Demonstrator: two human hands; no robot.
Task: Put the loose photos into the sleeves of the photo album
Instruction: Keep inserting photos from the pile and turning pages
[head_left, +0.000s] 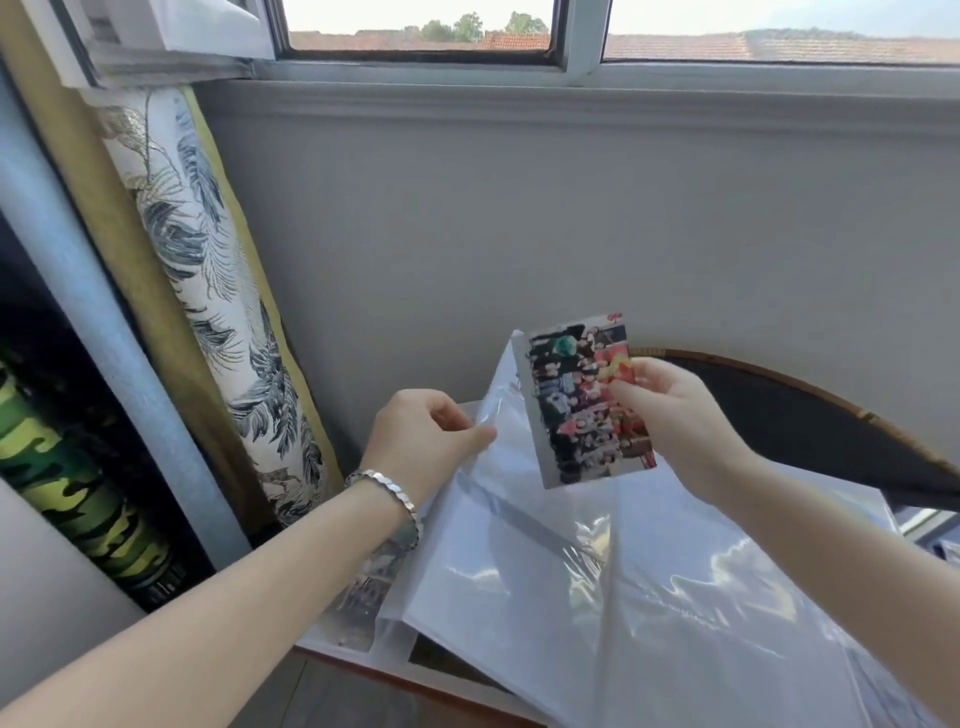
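Observation:
The photo album (649, 597) lies open in front of me, its glossy white pages catching window glare. My left hand (426, 431), a metal bracelet on its wrist, pinches the edge of a clear sleeve page (498, 395) and lifts it off the album. My right hand (670, 415) grips a colourful group photo (582, 400) by its right edge, upright, just right of the lifted sleeve. More loose photos (363, 597) lie partly hidden under the album's left side and my left forearm.
A grey wall and window stand straight ahead. Rolled fabrics, a leaf-print one (208, 291) among them, lean at the left. A dark round tray with a rattan rim (810, 415) sits behind the album at the right. The table's front edge (395, 686) runs bottom centre.

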